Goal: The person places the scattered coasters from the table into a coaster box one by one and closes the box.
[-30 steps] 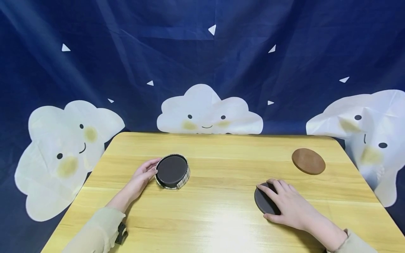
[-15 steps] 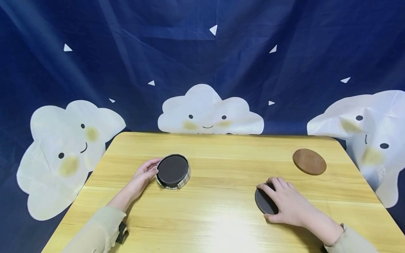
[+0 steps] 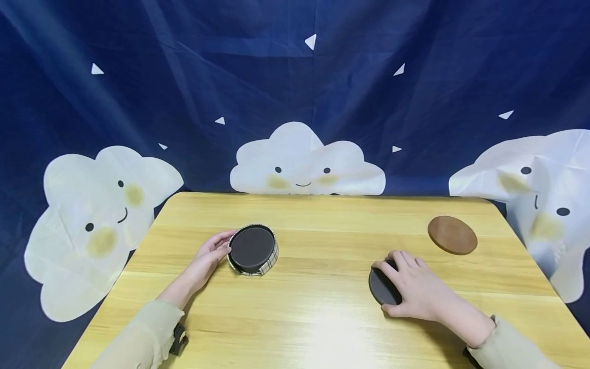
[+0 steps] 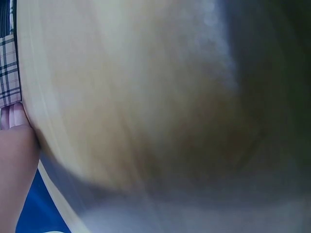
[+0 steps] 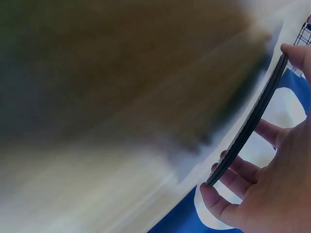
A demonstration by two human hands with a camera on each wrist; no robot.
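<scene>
Right hand [image 3: 417, 289] gripped a dark coaster [image 3: 381, 288] by its rim, fingers curled over the far edge, thumb under the near edge, left hand [image 3: 205, 258] fingers lay relaxed against a plaid holder [image 3: 253, 250], brown coaster [image 3: 452, 234] well apart on the table [image 3: 313, 318].

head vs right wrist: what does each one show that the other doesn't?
Head only: the left hand touching the plaid-sided round holder, the brown coaster lying apart at the far right, and the full table. Right wrist only: the dark coaster's thin edge lifted clear of the tabletop, fingers curled under it. Both: the right hand gripping the dark coaster.
</scene>
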